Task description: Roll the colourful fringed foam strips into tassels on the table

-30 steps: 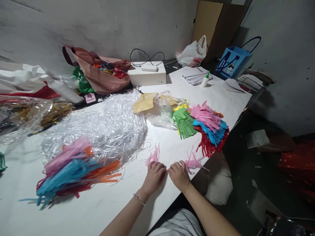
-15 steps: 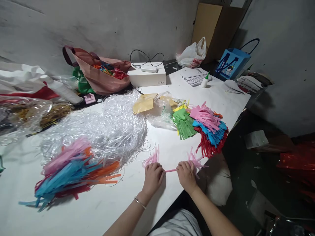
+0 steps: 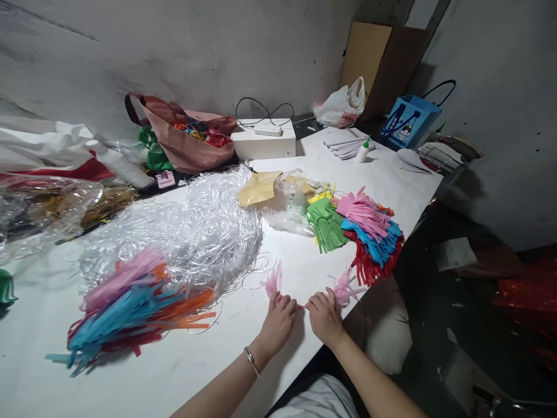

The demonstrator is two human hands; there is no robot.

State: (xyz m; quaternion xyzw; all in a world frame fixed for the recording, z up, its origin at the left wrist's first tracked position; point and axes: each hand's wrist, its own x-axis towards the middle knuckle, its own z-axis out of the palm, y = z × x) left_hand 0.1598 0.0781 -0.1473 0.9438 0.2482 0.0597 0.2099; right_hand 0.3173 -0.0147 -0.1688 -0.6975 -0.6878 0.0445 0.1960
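A pink fringed paper strip (image 3: 343, 288) lies between my hands at the table's near edge, its middle twisted thin and its fringes spread beyond both hands. My left hand (image 3: 281, 319) has its fingers closed on the left part of the twist. On the right part, my right hand (image 3: 322, 316) is closed in the same way. Only a short bit of the twist shows between them. Beyond my right hand are stacked fringed papers in pink (image 3: 363, 213), blue and red, with green ones (image 3: 327, 225) beside them. Pink, blue and orange tassels (image 3: 122, 313) lie to the left.
A heap of shiny white string (image 3: 204, 226) covers the table's middle left. Behind it stand a pink bag (image 3: 174, 136) and a white box (image 3: 265, 142). A glue bottle (image 3: 362, 151) stands near papers at the back. The table's edge (image 3: 420, 215) runs along the right.
My hands have come closer together, and less of the pink twist shows between them. My left hand has moved right and slightly down. The whole view has shifted slightly.
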